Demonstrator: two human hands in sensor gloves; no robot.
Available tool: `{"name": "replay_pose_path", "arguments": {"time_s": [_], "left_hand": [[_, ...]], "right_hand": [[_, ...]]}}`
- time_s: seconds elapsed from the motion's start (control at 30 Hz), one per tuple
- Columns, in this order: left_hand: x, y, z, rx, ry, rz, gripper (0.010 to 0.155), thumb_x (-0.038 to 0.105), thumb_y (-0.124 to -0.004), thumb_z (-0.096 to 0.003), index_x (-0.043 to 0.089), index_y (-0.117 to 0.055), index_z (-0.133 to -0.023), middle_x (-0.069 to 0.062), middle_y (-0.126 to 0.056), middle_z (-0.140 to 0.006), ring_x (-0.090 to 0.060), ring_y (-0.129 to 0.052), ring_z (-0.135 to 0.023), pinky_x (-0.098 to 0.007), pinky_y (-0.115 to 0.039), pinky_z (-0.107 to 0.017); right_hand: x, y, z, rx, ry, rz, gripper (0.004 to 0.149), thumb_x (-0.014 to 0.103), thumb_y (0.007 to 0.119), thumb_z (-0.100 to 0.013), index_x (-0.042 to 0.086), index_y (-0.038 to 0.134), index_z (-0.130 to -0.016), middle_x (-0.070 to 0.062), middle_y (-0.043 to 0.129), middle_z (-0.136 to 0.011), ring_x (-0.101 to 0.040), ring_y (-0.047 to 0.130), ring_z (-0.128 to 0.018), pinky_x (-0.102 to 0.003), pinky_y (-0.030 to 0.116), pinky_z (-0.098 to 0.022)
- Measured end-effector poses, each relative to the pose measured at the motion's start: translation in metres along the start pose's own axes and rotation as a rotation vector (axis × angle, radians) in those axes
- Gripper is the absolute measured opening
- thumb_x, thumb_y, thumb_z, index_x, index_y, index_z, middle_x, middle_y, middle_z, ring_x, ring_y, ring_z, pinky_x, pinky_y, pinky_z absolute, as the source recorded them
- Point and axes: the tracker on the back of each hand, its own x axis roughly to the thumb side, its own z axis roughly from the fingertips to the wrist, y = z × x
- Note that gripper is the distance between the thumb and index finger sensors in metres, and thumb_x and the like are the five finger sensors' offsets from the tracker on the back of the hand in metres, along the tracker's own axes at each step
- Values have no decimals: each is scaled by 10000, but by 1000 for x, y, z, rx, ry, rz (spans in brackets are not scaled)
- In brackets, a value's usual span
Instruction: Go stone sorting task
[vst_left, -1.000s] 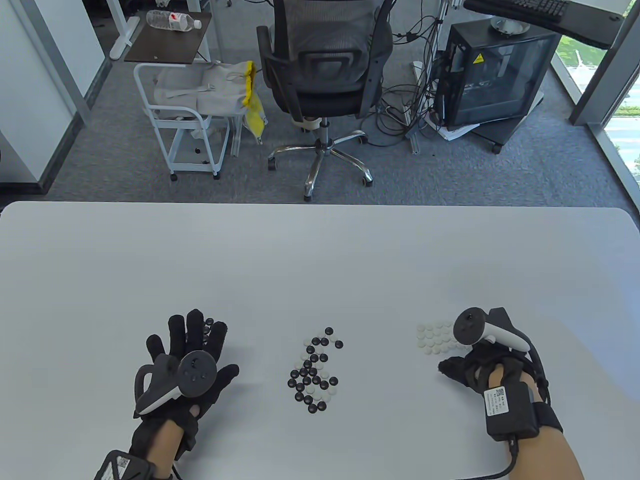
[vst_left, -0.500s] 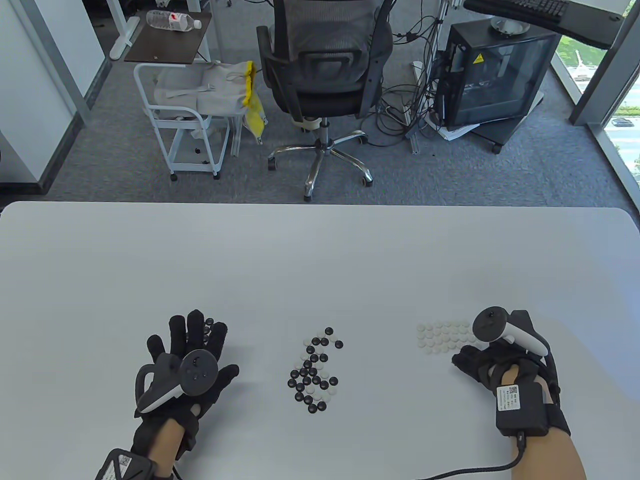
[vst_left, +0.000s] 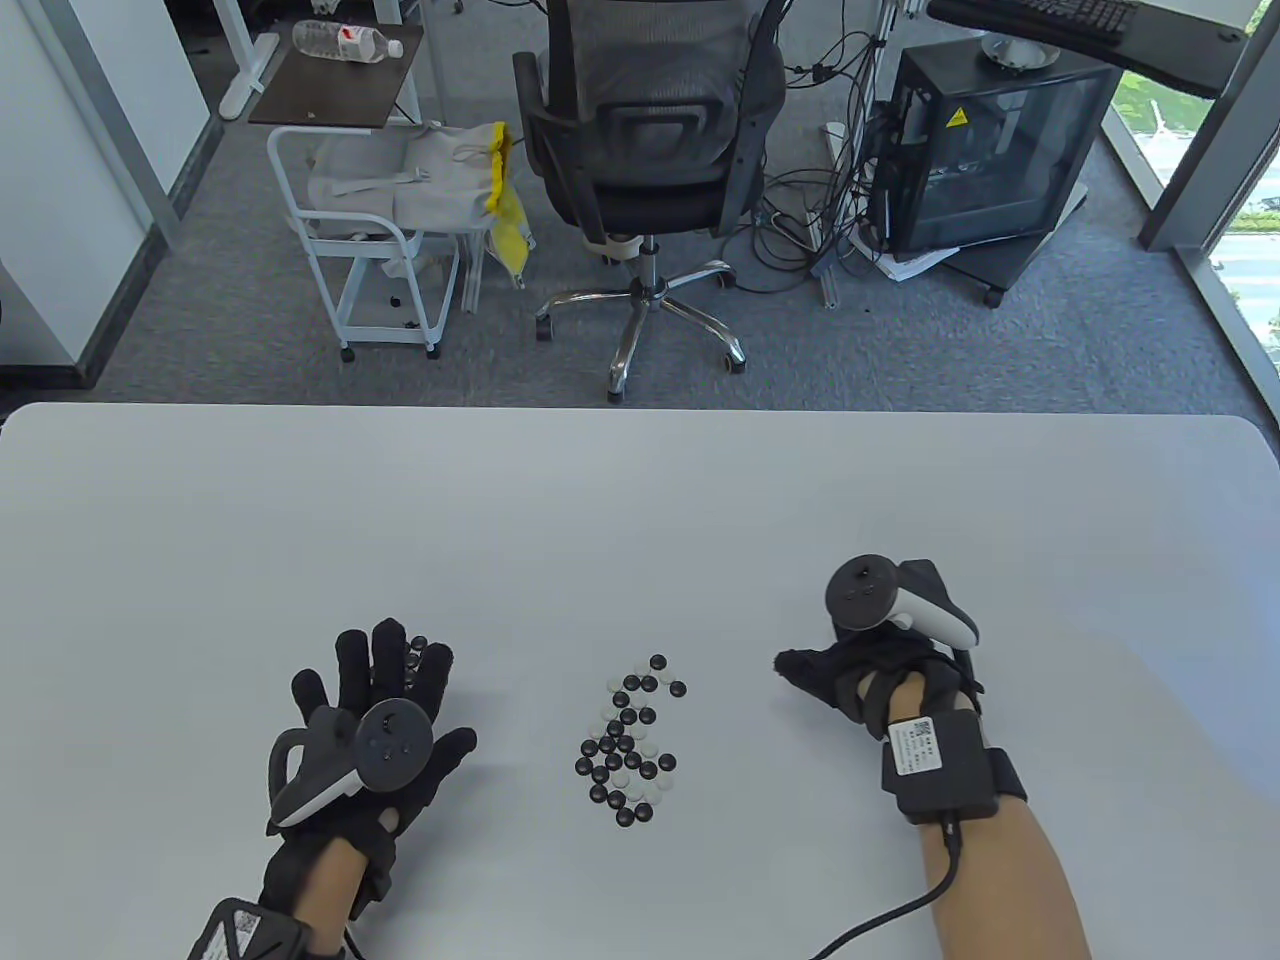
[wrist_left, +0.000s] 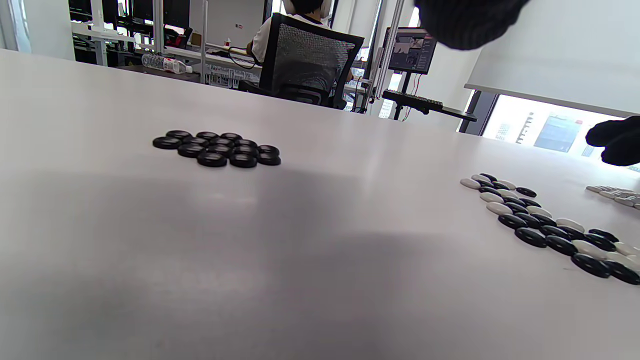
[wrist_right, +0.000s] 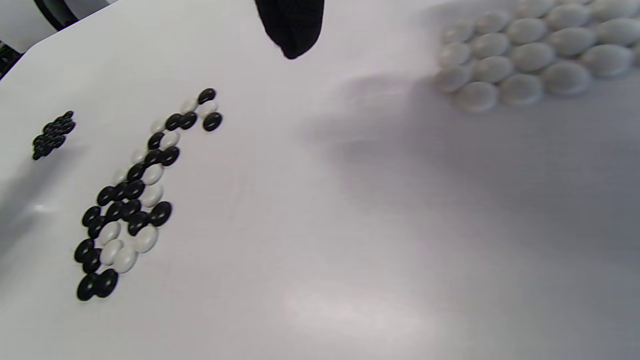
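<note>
Right hand (vst_left: 870, 670) covering sorted white stones (wrist_right: 520, 60) in table view; same group running off right wrist view's edge, blurring. Left hand (vst_left: 375, 720) hiding most of black stone pile (wrist_left: 217, 148) in table view. Right fingertip (wrist_right: 292, 25) being cut by top edge

Office or lab workspace. Grey carpet floor (vst_left: 200, 300), black mesh swivel chair (vst_left: 645, 130) on chrome wheeled base, black computer tower (vst_left: 985, 150) with tangle of cables (vst_left: 810, 215) beside it, keyboard (vst_left: 1085, 15) on raised stand, white wheeled cart (vst_left: 370, 250) holding bags, plastic bottle (vst_left: 345, 40) on small dark side table, big window (vst_left: 1245, 200) at right. Left wrist view: more desks, monitor (wrist_left: 411, 50), seated person (wrist_left: 300, 30) in background. White worktable (vst_left: 640, 500) in front
</note>
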Motion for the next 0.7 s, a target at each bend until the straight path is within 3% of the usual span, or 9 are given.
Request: {"name": "replay_pose_path", "arguments": {"time_s": [0.17,0.3,0.53,0.7], "left_hand": [[-1,1,2,10,-5,9,822,565,-566,-572,180,-174,-1184,-269,144,-1119,-524,178,-933,-802,27,-502],[-3,3,4,19,-9,19,824,566,-565,-573,179,-172,-1184,-271,145,-1119,-525,179,-932,-803,28,-502],[-4,3,5,23,-8,32,823,565,-567,-572,180,-173,-1184,-270,145,-1119,-524,179,-933,-803,29,-501],[-4,3,5,18,-9,29,823,565,-566,-573,180,-172,-1184,-269,145,-1119,-524,180,-933,-802,30,-502]], "right_hand": [[44,16,-34,64,-65,73,670,500,519,-566,123,653,-1104,-368,54,-1120,-643,-44,-923,-896,129,-577],[60,23,-53,83,-77,88,669,499,522,-566,127,639,-1110,-368,45,-1117,-642,-47,-923,-895,122,-578],[65,29,-73,104,-52,96,665,498,522,-566,132,640,-1109,-366,46,-1116,-641,-43,-924,-895,121,-579],[54,24,-71,93,-20,74,656,498,521,-567,143,642,-1106,-365,57,-1118,-641,-37,-926,-895,123,-579]]}}
